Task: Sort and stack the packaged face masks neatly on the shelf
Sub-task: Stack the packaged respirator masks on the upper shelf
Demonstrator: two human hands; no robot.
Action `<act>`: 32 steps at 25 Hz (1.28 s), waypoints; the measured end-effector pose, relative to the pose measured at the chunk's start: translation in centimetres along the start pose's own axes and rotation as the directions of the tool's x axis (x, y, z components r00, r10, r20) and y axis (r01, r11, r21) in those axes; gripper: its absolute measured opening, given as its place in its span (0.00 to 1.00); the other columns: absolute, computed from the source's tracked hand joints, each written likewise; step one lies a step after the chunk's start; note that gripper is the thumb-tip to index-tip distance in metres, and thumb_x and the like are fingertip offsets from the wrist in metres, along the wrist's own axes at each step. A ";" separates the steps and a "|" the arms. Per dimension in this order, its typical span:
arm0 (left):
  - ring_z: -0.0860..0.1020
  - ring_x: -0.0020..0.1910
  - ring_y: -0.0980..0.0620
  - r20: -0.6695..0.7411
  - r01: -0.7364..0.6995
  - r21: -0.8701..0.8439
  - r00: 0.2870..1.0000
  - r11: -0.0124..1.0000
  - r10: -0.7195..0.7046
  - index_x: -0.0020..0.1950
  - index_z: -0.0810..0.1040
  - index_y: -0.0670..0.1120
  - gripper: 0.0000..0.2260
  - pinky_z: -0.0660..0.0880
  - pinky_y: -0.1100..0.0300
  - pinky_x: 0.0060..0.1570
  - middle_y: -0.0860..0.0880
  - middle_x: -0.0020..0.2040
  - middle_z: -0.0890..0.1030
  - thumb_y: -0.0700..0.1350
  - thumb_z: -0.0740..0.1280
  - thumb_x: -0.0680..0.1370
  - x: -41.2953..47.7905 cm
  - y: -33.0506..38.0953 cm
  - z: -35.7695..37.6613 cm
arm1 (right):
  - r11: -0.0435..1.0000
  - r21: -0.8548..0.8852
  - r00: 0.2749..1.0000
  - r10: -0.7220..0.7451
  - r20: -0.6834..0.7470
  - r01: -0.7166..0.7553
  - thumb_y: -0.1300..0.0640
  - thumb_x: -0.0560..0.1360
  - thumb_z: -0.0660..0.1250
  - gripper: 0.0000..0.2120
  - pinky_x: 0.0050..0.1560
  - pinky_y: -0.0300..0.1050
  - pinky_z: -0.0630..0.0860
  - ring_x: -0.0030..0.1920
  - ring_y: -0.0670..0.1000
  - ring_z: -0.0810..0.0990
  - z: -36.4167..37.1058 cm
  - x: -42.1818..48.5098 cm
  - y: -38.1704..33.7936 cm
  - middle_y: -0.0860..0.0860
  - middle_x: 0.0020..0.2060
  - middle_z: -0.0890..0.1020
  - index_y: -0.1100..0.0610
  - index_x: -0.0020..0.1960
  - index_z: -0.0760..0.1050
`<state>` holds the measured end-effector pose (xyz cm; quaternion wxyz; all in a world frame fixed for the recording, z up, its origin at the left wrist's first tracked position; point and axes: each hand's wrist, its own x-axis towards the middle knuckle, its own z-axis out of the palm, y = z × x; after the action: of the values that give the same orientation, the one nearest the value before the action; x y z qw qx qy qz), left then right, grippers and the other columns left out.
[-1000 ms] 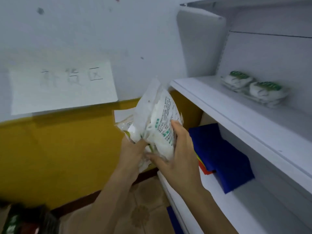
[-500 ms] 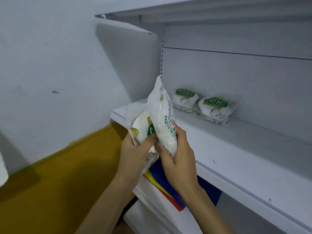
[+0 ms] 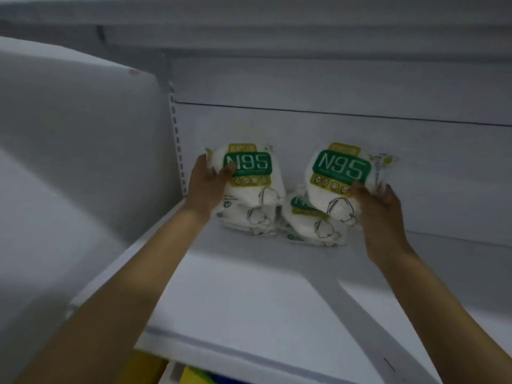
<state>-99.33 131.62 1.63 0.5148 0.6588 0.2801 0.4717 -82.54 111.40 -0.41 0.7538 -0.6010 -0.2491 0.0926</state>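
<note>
Right hand (image 3: 379, 209), pack (image 3: 340, 173) over half-hidden pack (image 3: 313, 228)

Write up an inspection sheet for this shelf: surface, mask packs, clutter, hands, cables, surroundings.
Surface: white shelf; the packs sit at its back.
Job's things: left top pack, marked N95, over left lower pack; right top pack, marked N95 and tilted, over right lower pack.
Clutter: nothing seen.
Hands: left hand grips the left top pack's left edge; right hand grips the right top pack's lower right edge.
Cables: nothing seen.
Surroundings: back panel, slotted upright, upper shelf; yellow and blue item below the shelf.
</note>
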 end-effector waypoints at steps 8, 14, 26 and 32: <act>0.74 0.62 0.42 0.291 0.120 0.282 0.935 0.952 -0.204 0.73 0.62 0.45 0.35 0.74 0.45 0.60 0.41 0.68 0.71 0.49 0.75 0.71 9.2 -8.0 0.0 | 0.926 -0.245 0.958 0.278 -0.074 -0.288 0.52 0.75 0.70 0.16 0.52 0.52 0.78 0.52 0.56 0.81 2.2 4.3 2.8 0.56 0.54 0.82 0.59 0.60 0.76; 0.69 0.68 0.41 0.498 -0.759 0.558 0.631 0.337 0.595 0.70 0.69 0.46 0.28 0.70 0.41 0.63 0.43 0.70 0.71 0.62 0.60 0.76 5.5 -8.4 0.7 | 0.229 -0.948 0.918 -0.377 0.123 0.221 0.44 0.76 0.63 0.29 0.65 0.60 0.68 0.70 0.61 0.66 3.5 3.7 4.8 0.59 0.72 0.67 0.55 0.73 0.65; 0.81 0.53 0.41 0.766 -0.889 0.455 0.367 -0.042 0.527 0.62 0.79 0.45 0.28 0.77 0.47 0.50 0.43 0.60 0.81 0.63 0.57 0.73 5.4 -11.8 3.9 | -0.210 -0.850 0.875 0.098 0.474 0.483 0.27 0.60 0.69 0.58 0.71 0.56 0.60 0.73 0.61 0.60 4.4 1.7 5.8 0.56 0.76 0.59 0.55 0.78 0.50; 0.82 0.51 0.43 0.752 -0.916 0.399 0.298 -0.045 0.588 0.62 0.79 0.45 0.26 0.80 0.51 0.46 0.43 0.57 0.82 0.61 0.57 0.74 4.9 -10.9 2.8 | -0.232 -0.818 0.845 0.043 0.532 0.527 0.40 0.69 0.69 0.42 0.63 0.49 0.67 0.68 0.56 0.69 4.8 2.0 4.2 0.52 0.72 0.66 0.53 0.76 0.55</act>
<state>-93.53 138.06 -7.04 -0.1701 0.9156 -0.0647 0.3585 -82.48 117.49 -3.12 -0.0382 -0.8576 -0.4820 -0.1754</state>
